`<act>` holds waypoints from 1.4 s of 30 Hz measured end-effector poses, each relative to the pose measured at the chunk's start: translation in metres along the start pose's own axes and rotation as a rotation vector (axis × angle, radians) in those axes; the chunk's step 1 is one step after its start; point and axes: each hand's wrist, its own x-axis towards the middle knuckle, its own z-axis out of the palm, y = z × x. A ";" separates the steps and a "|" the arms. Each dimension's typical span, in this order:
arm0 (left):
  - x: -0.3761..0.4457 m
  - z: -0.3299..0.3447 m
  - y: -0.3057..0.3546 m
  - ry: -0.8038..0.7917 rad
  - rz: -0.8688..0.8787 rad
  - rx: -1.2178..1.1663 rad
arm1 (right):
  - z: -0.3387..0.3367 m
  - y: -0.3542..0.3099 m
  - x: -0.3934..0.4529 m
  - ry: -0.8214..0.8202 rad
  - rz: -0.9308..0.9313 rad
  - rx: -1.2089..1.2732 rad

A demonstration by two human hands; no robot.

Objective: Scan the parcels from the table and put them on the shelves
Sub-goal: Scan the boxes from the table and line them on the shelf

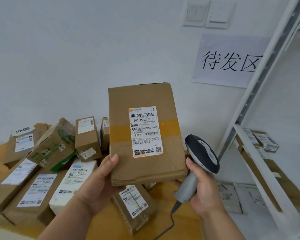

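Note:
My left hand (100,184) grips the lower left corner of a brown cardboard parcel (125,153) and holds it upright above the table, its white shipping label (145,131) facing me. A small bright dot of light sits on the tape strip just right of the label. My right hand (201,187) grips the handle of a grey and black barcode scanner (200,153), whose head is just right of the parcel's lower edge. Several more parcels (38,170) lie piled on the yellow table (189,220) to the left and below.
A white metal shelf rack (255,153) stands at the right, with parcels (265,141) on its upper level and grey mailer bags (232,196) lower down. A paper sign (229,61) and wall switches (208,13) are on the white wall. The scanner's cable (170,224) trails down over the table.

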 end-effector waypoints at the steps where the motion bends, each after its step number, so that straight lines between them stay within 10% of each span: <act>1: -0.003 -0.002 -0.005 0.003 -0.019 -0.024 | -0.002 0.002 -0.007 0.006 0.012 0.005; 22: -0.101 -0.057 -0.062 -0.094 -0.305 0.069 | -0.022 0.082 -0.122 0.194 0.176 -0.048; 36: -0.098 -0.045 -0.086 0.129 -0.051 0.002 | -0.037 0.063 -0.096 0.223 0.224 -0.242; 42: -0.090 -0.044 -0.085 0.160 0.051 0.115 | -0.013 0.035 -0.102 -0.132 0.233 -0.369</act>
